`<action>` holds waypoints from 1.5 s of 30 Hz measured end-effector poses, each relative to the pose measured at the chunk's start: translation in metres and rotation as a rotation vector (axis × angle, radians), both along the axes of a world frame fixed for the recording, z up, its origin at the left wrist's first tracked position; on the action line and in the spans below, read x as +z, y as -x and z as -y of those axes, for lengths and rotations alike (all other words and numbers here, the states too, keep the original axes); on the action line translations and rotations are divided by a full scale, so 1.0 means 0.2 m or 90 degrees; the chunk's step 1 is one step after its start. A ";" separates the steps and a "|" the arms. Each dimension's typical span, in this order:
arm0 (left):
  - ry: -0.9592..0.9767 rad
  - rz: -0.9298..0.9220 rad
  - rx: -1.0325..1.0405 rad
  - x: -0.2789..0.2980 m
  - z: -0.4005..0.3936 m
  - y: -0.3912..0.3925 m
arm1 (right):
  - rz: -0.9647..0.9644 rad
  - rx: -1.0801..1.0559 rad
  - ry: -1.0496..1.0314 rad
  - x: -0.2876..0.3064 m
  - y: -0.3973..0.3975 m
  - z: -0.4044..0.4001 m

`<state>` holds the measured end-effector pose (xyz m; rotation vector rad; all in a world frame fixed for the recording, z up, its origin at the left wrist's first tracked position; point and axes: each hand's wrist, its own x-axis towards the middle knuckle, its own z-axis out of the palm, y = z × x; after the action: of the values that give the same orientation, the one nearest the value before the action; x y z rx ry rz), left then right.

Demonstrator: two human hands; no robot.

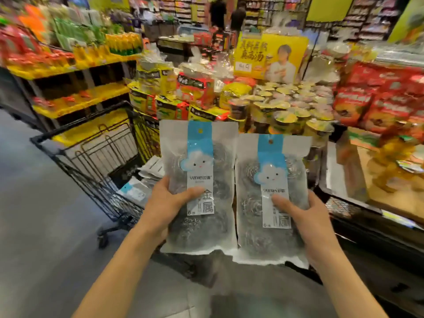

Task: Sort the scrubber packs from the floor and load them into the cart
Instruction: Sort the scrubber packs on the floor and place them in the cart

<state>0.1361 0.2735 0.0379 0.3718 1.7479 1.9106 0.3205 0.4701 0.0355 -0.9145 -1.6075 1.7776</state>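
Observation:
Two clear scrubber packs with steel-wool balls and a blue cloud label are held upright side by side in front of me. My left hand [169, 203] grips the left pack [199, 228] by its left edge, thumb across the front. My right hand [302, 216] grips the right pack [257, 214] by its right edge, thumb on the label. Behind and left of the packs stands a black wire cart [91, 154]; several more packs [146, 177] lie inside it.
A display of instant-noodle cups and packets [275, 106] fills the space ahead and to the right. Yellow shelving [75, 97] runs along the left. Grey floor [41, 226] lies left of the cart. Two people [227, 14] stand far back in the aisle.

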 end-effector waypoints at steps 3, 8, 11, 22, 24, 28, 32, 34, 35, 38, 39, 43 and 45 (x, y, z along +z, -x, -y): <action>0.013 0.018 0.045 -0.02 0.30 0.28 | 0.008 0.051 0.013 -0.04 0.38 0.23; 0.033 0.035 0.113 -0.05 0.61 0.66 | 0.035 0.113 0.016 -0.08 0.86 0.45; 0.041 0.053 0.124 -0.10 0.70 0.88 | 0.042 0.143 -0.001 -0.11 1.11 0.50; 0.093 0.082 0.080 -0.30 0.47 1.70 | 0.075 0.111 0.031 -0.40 1.87 0.29; 0.108 0.088 0.056 -0.32 0.43 1.82 | 0.087 0.110 0.038 -0.44 1.96 0.25; 0.157 0.107 0.000 -0.37 0.36 2.05 | 0.135 0.088 0.027 -0.51 2.08 0.17; 0.198 0.116 -0.069 -0.45 0.26 2.25 | 0.187 0.065 0.011 -0.54 2.13 0.11; 0.211 0.107 -0.101 -0.49 0.21 2.35 | 0.230 0.060 -0.013 -0.56 2.16 0.08; 0.216 0.098 -0.124 -0.52 0.18 2.39 | 0.256 0.061 -0.032 -0.57 2.17 0.07; 0.229 0.088 -0.188 -0.60 0.12 2.52 | 0.370 0.084 -0.108 -0.60 2.18 0.04; 0.236 0.079 -0.213 -0.63 0.10 2.57 | 0.419 0.099 -0.129 -0.63 2.18 0.03; 0.270 0.042 -0.297 -0.76 0.04 2.71 | 0.677 0.231 -0.225 -0.77 2.21 0.00; 0.299 0.013 -0.345 -0.82 0.02 2.77 | 0.805 0.339 -0.283 -0.87 2.25 -0.01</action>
<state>-0.4171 0.2685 -0.1266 0.5705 1.7832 1.0912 -0.1298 0.4716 -0.1389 -1.6157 -3.0831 0.9162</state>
